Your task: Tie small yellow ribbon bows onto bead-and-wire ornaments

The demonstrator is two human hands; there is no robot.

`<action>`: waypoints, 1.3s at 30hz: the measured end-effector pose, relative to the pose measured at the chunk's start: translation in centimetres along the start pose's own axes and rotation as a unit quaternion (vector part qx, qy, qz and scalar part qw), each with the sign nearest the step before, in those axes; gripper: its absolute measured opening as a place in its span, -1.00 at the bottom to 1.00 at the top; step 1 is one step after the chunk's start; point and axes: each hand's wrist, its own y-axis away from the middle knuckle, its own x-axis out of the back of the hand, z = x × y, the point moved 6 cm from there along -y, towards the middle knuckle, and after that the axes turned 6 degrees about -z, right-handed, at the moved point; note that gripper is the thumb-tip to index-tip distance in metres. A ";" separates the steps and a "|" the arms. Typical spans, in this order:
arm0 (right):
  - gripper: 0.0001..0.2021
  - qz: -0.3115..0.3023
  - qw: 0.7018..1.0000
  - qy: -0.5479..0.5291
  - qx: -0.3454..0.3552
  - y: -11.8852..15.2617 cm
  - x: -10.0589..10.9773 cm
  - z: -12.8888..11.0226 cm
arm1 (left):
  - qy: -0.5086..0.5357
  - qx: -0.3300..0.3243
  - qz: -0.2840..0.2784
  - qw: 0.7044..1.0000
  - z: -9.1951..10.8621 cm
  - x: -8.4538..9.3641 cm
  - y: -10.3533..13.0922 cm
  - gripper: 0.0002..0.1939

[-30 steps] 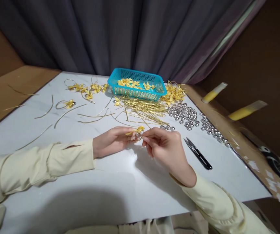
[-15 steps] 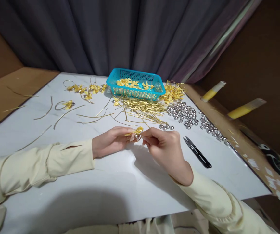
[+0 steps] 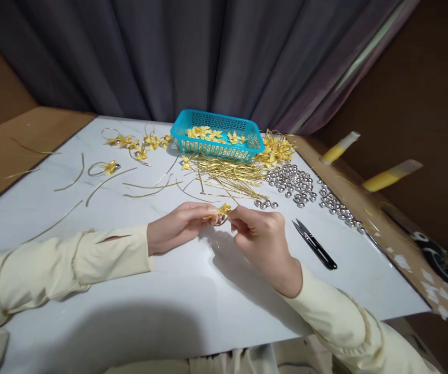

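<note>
Near the middle of the white table, my left hand (image 3: 179, 226) pinches a small yellow ribbon flower (image 3: 224, 209) with a silver bell at its underside. My right hand (image 3: 261, 241) meets it from the right, thumb and forefinger closed at the flower's edge on what looks like a thin gold wire. The fingertips partly hide the wire. Beyond the hands lies a pile of gold wire pieces (image 3: 232, 174). Silver bells (image 3: 291, 179) are spread to the right of it.
A blue basket (image 3: 218, 150) with yellow flowers stands at the back, with more flowers (image 3: 276, 149) beside it. Black snips (image 3: 315, 244) lie right of my right hand. Loose wires and finished-looking flowers (image 3: 110, 167) lie at left. Two yellow tubes (image 3: 391, 175) are at right.
My right hand has shifted slightly, and the flower has turned between the fingers. Its bell now shows less clearly. My left hand has stayed nearly in place.
</note>
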 end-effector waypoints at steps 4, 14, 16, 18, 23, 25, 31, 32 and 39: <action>-0.76 -0.017 0.999 -0.029 -0.023 -0.1 -0.1 0.6 | 0.009 -0.008 0.003 1.000 0.1 -0.1 0.0 -0.83; -0.75 -0.039 0.995 -0.071 -0.060 0.0 -0.4 1.2 | 0.019 -0.012 -0.005 1.000 0.3 -0.2 -0.2 -0.79; -0.76 -0.047 0.994 -0.074 -0.068 0.0 -0.4 1.3 | 0.017 -0.012 -0.005 1.000 0.2 -0.2 -0.2 -0.78; -0.76 -0.054 0.993 -0.071 -0.071 0.0 -0.5 1.3 | 0.018 -0.010 -0.005 1.000 0.2 -0.1 -0.1 -0.79; -0.77 -0.050 0.996 -0.055 -0.049 0.0 -0.5 1.0 | 0.012 -0.005 -0.011 1.000 0.1 0.0 -0.1 -0.83; -0.77 -0.042 0.997 -0.057 -0.043 0.0 -0.5 0.9 | 0.008 -0.006 -0.019 1.000 0.1 0.0 -0.1 -0.83; -0.78 -0.037 0.998 -0.039 -0.036 0.0 -0.4 0.7 | 0.003 -0.002 -0.012 1.000 0.3 -0.2 -0.2 -0.83; -0.79 -0.034 0.998 -0.035 -0.036 0.0 -0.4 0.7 | 0.000 0.001 -0.008 1.000 0.3 -0.2 -0.2 -0.83; -0.81 -0.037 0.998 -0.028 -0.049 0.1 -0.6 0.7 | -0.028 0.006 0.008 1.000 0.4 -0.4 0.0 -0.85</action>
